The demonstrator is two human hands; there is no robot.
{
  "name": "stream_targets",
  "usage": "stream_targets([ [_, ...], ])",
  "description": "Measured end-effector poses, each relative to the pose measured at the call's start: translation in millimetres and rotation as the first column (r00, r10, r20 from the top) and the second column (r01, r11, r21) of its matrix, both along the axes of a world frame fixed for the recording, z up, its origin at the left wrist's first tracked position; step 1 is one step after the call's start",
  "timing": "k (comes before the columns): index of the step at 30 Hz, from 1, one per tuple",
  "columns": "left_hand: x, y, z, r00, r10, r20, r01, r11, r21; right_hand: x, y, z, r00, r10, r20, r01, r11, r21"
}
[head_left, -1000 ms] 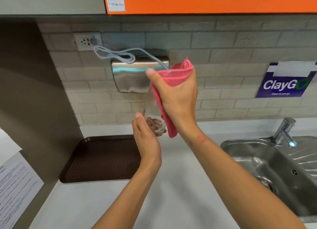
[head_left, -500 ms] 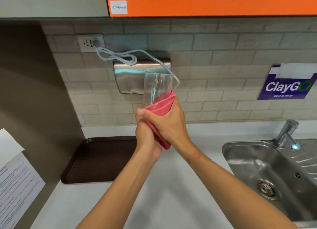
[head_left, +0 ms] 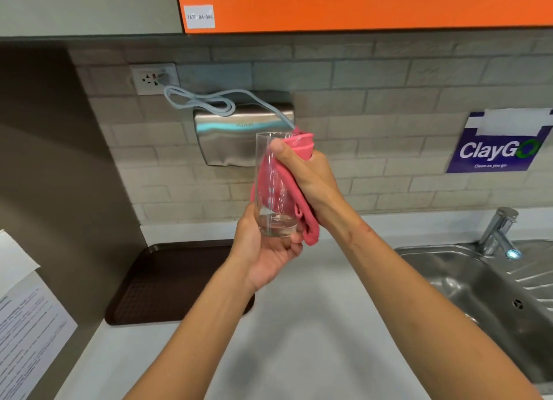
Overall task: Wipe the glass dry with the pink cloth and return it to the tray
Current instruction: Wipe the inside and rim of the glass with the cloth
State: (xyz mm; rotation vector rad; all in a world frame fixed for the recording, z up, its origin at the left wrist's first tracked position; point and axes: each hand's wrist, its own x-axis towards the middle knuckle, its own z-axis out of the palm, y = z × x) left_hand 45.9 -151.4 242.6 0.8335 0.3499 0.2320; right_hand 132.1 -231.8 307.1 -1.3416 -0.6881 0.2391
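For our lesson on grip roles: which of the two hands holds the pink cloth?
The right hand presses the pink cloth against the glass; the left hand only cups its base.

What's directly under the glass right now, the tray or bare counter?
The glass is held up, its base resting in the left hand. The brown tray lies lower left and shows nothing on it; the forearm covers its right edge, so what sits straight below cannot be told.

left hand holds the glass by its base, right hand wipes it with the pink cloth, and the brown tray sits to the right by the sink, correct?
Not quite. The head view shows the brown tray on the left of the counter, away from the sink. The rest holds.
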Motion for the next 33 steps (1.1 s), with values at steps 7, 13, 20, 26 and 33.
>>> stream_targets([
  [7,-3.4,4.1,-0.4,0.999,-0.035,-0.033,0.036,0.999,0.012,-3.9,2.0,-0.5,1.000,-0.013,0.016,0.014,0.999,-0.043],
  [13,-1.0,-20.9,-4.9,0.951,0.307,0.029,-0.308,0.942,0.134,1.3,7.3,2.9,0.973,-0.210,0.091,0.206,0.977,0.058],
  [20,14.0,-29.4,5.3,0.908,0.416,0.049,-0.419,0.905,0.080,-13.4,16.6,-8.3,0.951,-0.262,0.165,0.263,0.965,0.015],
  [26,12.3,-21.0,5.9,0.916,0.379,0.128,-0.380,0.925,-0.017,-36.3,12.2,-47.3,0.872,-0.182,0.454,0.235,0.970,-0.062],
  [33,9.5,-18.4,5.6,0.926,0.299,0.232,-0.297,0.954,-0.044,-24.8,5.1,-22.8,0.375,-0.115,0.920,0.307,0.952,-0.006],
])
